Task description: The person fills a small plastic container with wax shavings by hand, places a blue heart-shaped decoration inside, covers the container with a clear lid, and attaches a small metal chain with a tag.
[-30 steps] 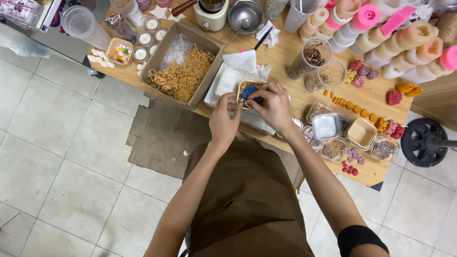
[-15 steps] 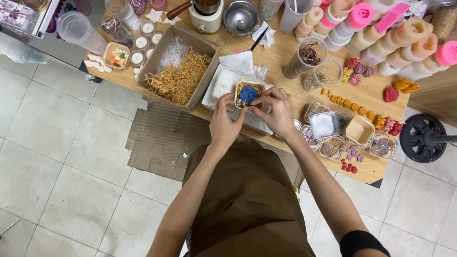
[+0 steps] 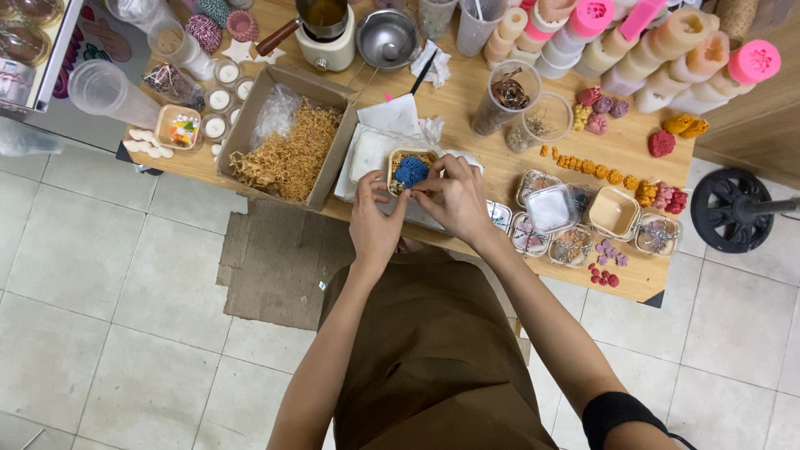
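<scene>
Both hands at the near edge of the wooden bench [image 3: 500, 179], working on a small square tan box [image 3: 401, 158] with a blue ridged shell-shaped piece [image 3: 411, 171] inside. Left hand [image 3: 374, 218] cups the box's near left side, fingers curled against its wall. Right hand [image 3: 457, 198] pinches closed at the box's right rim, fingertips beside the blue piece. Just left: open cardboard carton of straw-coloured shredded filler [image 3: 287, 154]. Right: cluster of small clear lidded tubs [image 3: 554, 221].

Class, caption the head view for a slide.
Both hands, left hand and right hand, at a small box holding a blue piece.
</scene>
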